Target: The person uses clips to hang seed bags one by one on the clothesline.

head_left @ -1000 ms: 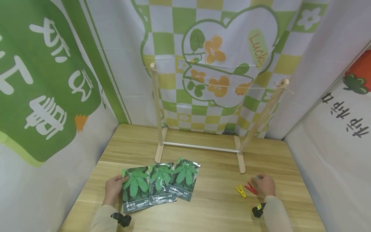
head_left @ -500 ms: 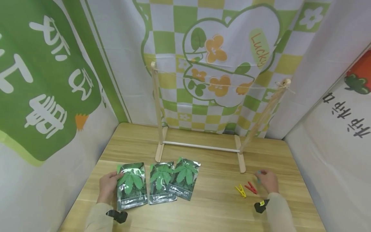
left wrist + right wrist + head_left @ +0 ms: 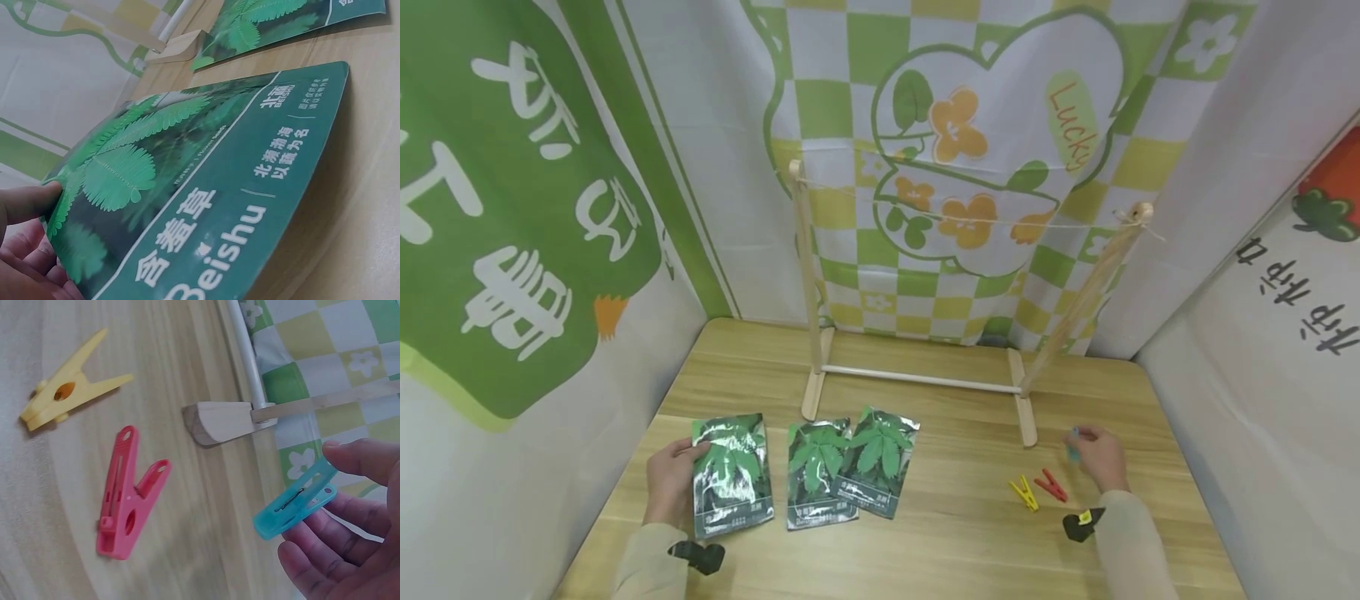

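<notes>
My left hand (image 3: 672,479) pinches the left edge of a green seed packet (image 3: 733,475) printed with a fern-like leaf. In the left wrist view the thumb lies over the front of this packet (image 3: 187,187), which is tilted off the table. Two more seed packets, a middle one (image 3: 820,479) and a right one (image 3: 880,462), lie partly overlapping beside it. On the right, my right hand (image 3: 1101,458) holds a turquoise clothespin (image 3: 294,503) between thumb and fingers. A red clothespin (image 3: 128,500) and a yellow clothespin (image 3: 65,387) lie on the table close by.
A wooden rack stands at the back, with a left post (image 3: 806,267), a right post (image 3: 1078,304) and a string (image 3: 962,220) tied between their tops. A white rod (image 3: 917,379) joins its feet low down. Behind the wooden table (image 3: 955,550) hangs a checked curtain (image 3: 820,108).
My left hand has drawn its seed packet leftward, apart from the middle one, and its near end has risen. My right hand has lifted the turquoise clothespin from beside the red one.
</notes>
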Demonstrator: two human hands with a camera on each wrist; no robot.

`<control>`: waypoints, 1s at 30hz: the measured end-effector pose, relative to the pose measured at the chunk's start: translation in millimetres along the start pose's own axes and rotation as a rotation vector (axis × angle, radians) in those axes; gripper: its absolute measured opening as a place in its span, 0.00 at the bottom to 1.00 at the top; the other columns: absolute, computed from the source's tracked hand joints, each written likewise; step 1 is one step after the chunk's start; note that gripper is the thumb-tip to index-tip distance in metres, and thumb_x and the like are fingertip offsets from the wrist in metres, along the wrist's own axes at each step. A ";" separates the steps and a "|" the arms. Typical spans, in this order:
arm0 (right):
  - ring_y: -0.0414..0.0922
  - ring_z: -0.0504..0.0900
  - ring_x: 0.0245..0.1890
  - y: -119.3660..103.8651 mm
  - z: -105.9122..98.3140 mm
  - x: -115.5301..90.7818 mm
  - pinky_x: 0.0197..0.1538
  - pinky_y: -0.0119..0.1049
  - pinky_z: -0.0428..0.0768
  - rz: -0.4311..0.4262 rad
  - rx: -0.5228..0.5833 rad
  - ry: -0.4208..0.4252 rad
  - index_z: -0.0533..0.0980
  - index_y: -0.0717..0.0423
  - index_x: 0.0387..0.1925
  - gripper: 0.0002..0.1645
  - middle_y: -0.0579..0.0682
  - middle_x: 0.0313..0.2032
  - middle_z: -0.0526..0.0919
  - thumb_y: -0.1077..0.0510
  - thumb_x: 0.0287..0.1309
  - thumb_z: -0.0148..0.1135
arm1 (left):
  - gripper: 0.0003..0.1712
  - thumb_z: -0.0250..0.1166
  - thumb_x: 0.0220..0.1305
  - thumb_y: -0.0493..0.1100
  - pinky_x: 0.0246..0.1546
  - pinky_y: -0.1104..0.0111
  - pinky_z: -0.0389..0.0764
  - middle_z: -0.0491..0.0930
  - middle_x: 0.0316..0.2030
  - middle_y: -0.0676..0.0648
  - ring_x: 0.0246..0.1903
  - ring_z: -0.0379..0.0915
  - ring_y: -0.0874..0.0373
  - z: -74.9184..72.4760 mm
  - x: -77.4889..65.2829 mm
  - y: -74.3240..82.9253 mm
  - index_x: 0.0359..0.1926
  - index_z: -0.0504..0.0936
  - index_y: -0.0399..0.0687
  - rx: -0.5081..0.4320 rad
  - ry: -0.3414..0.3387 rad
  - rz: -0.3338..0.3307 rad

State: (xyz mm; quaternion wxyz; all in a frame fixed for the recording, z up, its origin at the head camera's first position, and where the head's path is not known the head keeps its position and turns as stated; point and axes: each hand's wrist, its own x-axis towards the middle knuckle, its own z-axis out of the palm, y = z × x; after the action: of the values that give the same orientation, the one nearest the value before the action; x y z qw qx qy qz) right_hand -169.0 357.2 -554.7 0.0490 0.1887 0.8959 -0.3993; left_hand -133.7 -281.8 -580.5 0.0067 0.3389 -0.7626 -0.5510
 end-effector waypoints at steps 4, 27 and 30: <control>0.57 0.77 0.51 -4.8 -2.1 0.4 0.42 0.35 0.75 -0.016 0.013 0.017 0.70 0.70 0.60 0.35 0.68 0.53 0.77 0.45 0.64 0.60 | 0.27 0.60 0.68 0.46 0.32 0.76 0.77 0.77 0.51 0.39 0.33 0.73 0.66 -1.5 -2.0 2.7 0.61 0.71 0.33 -0.016 0.001 -0.003; 0.45 0.77 0.49 -47.1 -23.7 -5.9 0.42 0.26 0.75 -0.088 0.106 0.035 0.69 0.63 0.64 0.39 0.64 0.59 0.76 0.38 0.64 0.58 | 0.30 0.61 0.67 0.52 0.34 0.81 0.74 0.74 0.57 0.42 0.36 0.71 0.72 1.6 -1.1 27.1 0.62 0.72 0.36 -0.067 -0.045 0.028; 0.41 0.76 0.46 -53.4 -26.7 -6.7 0.41 0.25 0.75 -0.108 0.096 0.042 0.69 0.61 0.64 0.39 0.63 0.58 0.76 0.37 0.63 0.58 | 0.31 0.62 0.67 0.53 0.35 0.80 0.75 0.74 0.55 0.43 0.36 0.71 0.71 2.4 -1.5 33.5 0.61 0.72 0.36 -0.087 -0.056 0.028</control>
State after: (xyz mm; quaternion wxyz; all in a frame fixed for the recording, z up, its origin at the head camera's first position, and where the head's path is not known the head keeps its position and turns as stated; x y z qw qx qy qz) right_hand -181.3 342.3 -497.9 -0.0005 0.1504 0.8854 -0.4398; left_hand -150.4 -273.5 -552.6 0.0078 0.3123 -0.7424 -0.5927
